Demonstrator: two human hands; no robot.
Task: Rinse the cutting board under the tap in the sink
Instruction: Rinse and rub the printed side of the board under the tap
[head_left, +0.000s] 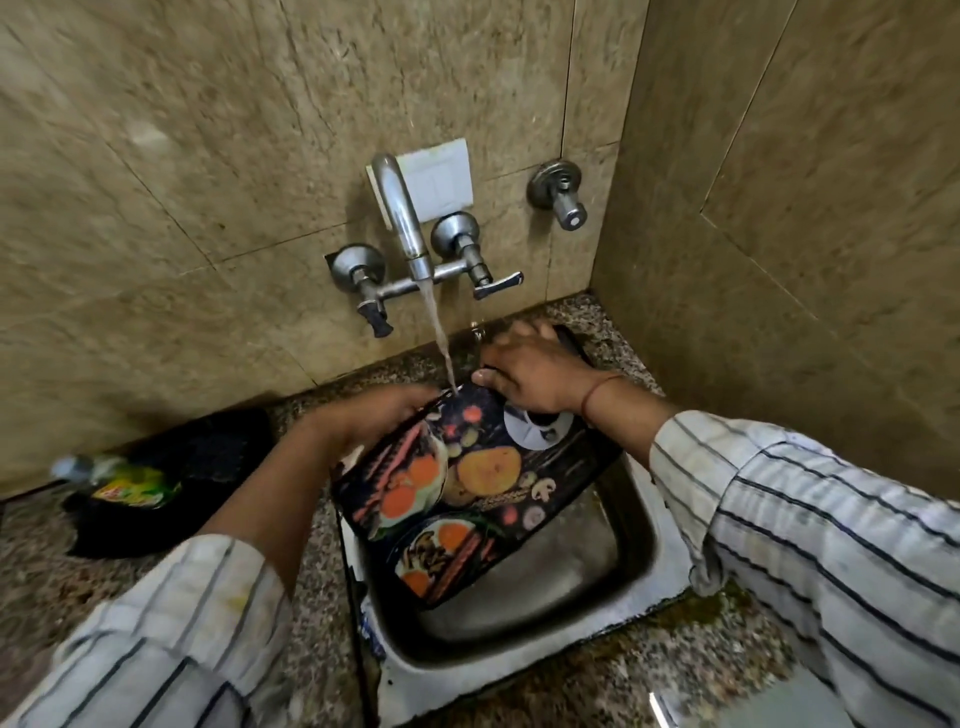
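Note:
A dark cutting board (467, 483) printed with vegetables and fruit leans tilted in the steel sink (587, 566), its lower corner down in the basin. Water runs from the wall tap (402, 218) and lands on the board's upper edge. My left hand (374, 415) grips the board's upper left edge. At the upper right corner, near the round handle hole, my right hand (530, 374) lies on top with the thumb under the edge. Both sleeves are white with dark stripes.
A black bag with a green-yellow packet and a bottle (140, 483) lies on the speckled granite counter (623, 675) to the left. A second valve (558, 192) and a white switch plate (436, 182) sit on the tiled wall. A side wall closes in at the right.

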